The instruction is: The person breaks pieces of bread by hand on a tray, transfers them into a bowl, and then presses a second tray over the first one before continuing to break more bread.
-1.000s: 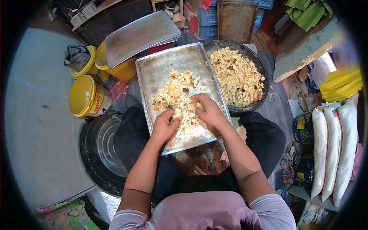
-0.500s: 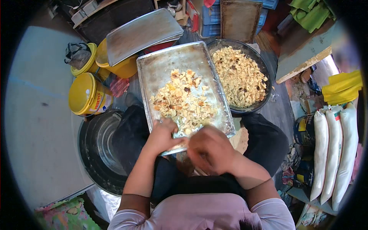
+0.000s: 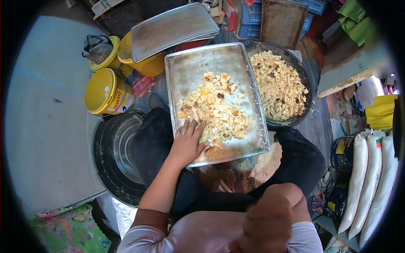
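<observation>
A metal baking tray (image 3: pixel 198 59) rests tilted across my lap, with a heap of torn bread pieces (image 3: pixel 215 105) on it. My left hand (image 3: pixel 189 143) lies on the tray's near left part, fingers spread and touching the edge of the heap. It wears a ring. My right hand (image 3: pixel 268 219) is raised close to my chest, away from the tray and smeared by motion, so its fingers do not show clearly. To the right of the tray stands a round black pan (image 3: pixel 310 90) filled with more bread pieces (image 3: pixel 278 86).
Stacked baking trays (image 3: pixel 175 29) lie over yellow buckets at the back left. A lidded yellow bucket (image 3: pixel 109 92) and a black round basin (image 3: pixel 105 156) stand on the left. Long white filled bags (image 3: pixel 356 181) lean on the right, below a wooden board (image 3: pixel 344 76).
My right hand has left the tray's near edge and moved back toward my chest. My left hand has flattened out on the tray. The whole view has shifted slightly.
</observation>
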Motion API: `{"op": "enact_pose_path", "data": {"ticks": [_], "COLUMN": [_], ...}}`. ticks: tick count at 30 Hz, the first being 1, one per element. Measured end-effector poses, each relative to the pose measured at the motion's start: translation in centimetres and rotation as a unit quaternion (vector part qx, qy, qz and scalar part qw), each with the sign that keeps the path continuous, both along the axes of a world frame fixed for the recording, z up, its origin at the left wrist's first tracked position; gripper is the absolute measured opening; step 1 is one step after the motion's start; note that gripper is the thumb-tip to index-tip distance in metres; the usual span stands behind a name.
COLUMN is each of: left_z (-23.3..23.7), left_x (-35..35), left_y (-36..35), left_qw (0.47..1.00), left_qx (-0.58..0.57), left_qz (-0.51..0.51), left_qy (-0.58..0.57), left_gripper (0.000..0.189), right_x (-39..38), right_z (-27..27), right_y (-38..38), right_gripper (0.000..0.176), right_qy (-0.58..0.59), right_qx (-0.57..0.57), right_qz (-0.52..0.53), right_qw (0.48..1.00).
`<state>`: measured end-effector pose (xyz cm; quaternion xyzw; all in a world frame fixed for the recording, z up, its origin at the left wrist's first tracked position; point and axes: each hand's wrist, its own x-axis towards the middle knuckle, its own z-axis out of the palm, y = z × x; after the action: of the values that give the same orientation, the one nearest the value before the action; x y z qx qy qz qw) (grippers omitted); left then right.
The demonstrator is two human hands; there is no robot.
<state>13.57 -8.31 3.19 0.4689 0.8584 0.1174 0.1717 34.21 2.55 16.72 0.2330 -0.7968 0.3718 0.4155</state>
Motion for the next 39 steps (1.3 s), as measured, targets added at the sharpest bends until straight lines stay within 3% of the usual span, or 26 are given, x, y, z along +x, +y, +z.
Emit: {"op": "enact_pose_path", "data": {"ticks": [1, 3, 4, 7, 9, 13, 14, 17, 19, 21, 23, 25, 29, 33, 35, 39], "left_z": [-0.4, -1.0, -1.3, -1.6, -1.6, -0.8, -0.7, -0.8, -1.9, -1.9, -1.6, -1.4, -1.2, -2.4, -2.7, -2.6], "left_x": [0.4, 1.6, 2.2, 3.5, 4.4, 4.2, 3.7, 1.7, 2.2, 3.7, 4.2, 4.5, 3.1, -1.9, -2.9, -1.9], "left_y": [-0.3, -0.9, -1.4, -2.5, -3.1, -3.2, -3.1, -2.3, -2.5, -2.5, -2.4, -2.3, -0.2, 2.4, 3.0, 3.0], "left_qw": [0.999, 1.0, 0.999, 0.999, 0.999, 0.997, 0.996, 0.994, 0.996, 0.999, 0.999, 0.998, 0.996, 0.984, 0.986, 0.992], "left_qx": [-0.001, -0.018, -0.031, -0.047, -0.05, 0.009, 0.021, 0.075, 0.053, -0.05, -0.047, -0.027, 0.026, 0.103, 0.081, 0.046], "left_qz": [-0.014, -0.001, 0.005, 0.012, 0.018, 0.062, 0.077, 0.083, 0.06, 0.012, 0.011, 0.033, 0.039, 0.113, 0.114, 0.062], "left_qy": [0.033, 0.023, 0.017, 0.003, 0.011, 0.036, 0.041, 0.005, 0.031, 0.012, -0.001, 0.049, 0.078, 0.094, 0.09, 0.102], "left_gripper": [0.067, 0.071, 0.073, 0.075, 0.074, 0.073, 0.071, 0.07, 0.07, 0.073, 0.073, 0.073, 0.072, 0.067, 0.069, 0.072], "right_x": [3.8, -6.5, -8.5, -12.7, -14.8, -18.2, -18.8, -17.9, -16.4, -14.2, -13.0, -12.9, -17.1, -19.8, -19.2, -14.6], "right_z": [-4.1, -2.0, -4.7, -12.5, -14.9, -15.7, -15.9, -16.3, -16.0, -15.9, -15.6, -15.2, -15.7, -16.7, -16.9, -17.5], "right_y": [-3.0, 3.9, 5.1, 6.9, 7.5, 7.7, 7.9, 7.9, 7.7, 7.5, 7.9, 8.9, 14.0, 16.7, 17.1, 16.2], "right_gripper": [0.028, 0.022, 0.017, 0.042, 0.046, 0.058, 0.063, 0.062, 0.062, 0.06, 0.058, 0.057, 0.056, 0.062, 0.069, 0.071], "right_qy": [-0.152, -0.208, -0.296, -0.337, -0.339, -0.363, -0.43, -0.47, -0.491, -0.493, -0.476, -0.412, -0.401, -0.406, -0.435, -0.443], "right_qx": [-0.014, 0.188, 0.024, 0.024, 0.043, 0.12, 0.154, 0.204, 0.211, 0.216, 0.212, 0.171, 0.088, 0.072, 0.154, 0.149], "right_qz": [-0.273, -0.021, -0.066, -0.172, -0.199, -0.228, -0.208, -0.189, -0.186, -0.168, -0.165, -0.175, -0.236, -0.263, -0.221, -0.14], "right_qw": [0.95, 0.96, 0.952, 0.925, 0.919, 0.896, 0.865, 0.838, 0.824, 0.826, 0.838, 0.878, 0.881, 0.872, 0.859, 0.873]}}
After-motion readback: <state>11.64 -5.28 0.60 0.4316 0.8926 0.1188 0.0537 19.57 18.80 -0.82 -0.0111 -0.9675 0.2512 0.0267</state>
